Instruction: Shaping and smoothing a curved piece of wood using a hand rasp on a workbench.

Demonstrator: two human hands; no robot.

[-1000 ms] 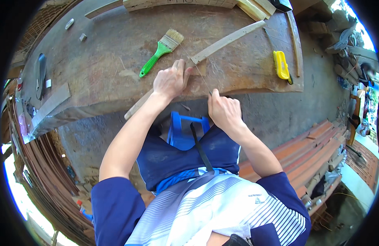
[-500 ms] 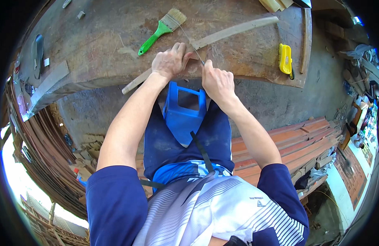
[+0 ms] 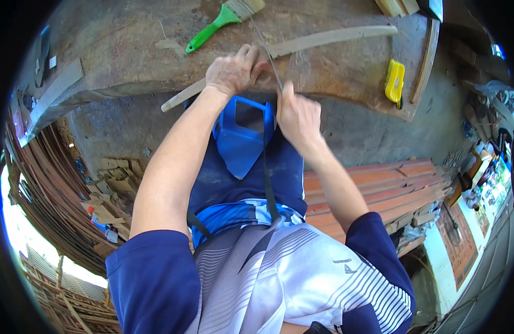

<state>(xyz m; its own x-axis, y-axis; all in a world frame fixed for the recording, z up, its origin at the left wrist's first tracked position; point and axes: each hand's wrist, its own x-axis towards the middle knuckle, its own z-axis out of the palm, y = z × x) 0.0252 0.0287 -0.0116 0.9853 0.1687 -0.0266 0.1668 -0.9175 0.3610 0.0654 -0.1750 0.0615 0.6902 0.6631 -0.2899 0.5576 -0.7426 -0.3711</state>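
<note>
1. Curved wooden strip lies slantwise across the worn workbench, its lower end poking out over the near edge; compared with a second ago I see both hands drawn closer together over its middle, at the bench lip.
2. My left hand now presses down on the strip, fingers curled over it and clamping it to the bench top (a second ago it sat a little further left along the wood).
3. My right hand has come up to the edge, fingers closed around a thin blade-like tool that runs up across the strip; what kind of tool it is I cannot tell.
4. I judge the shift to mean that work on the strip is under way at this spot, one hand holding, the other cutting or scraping.
5. Around, left to right: a flat offcut near the bench's left rim, a green-handled paintbrush just above the left hand, a blue plastic stool under the bench edge, a yellow tool well to the right, stacked reddish planks on the ground.
6. In the way: the paintbrush sits near the blade's upper end; the stool crowds the knees.
</note>
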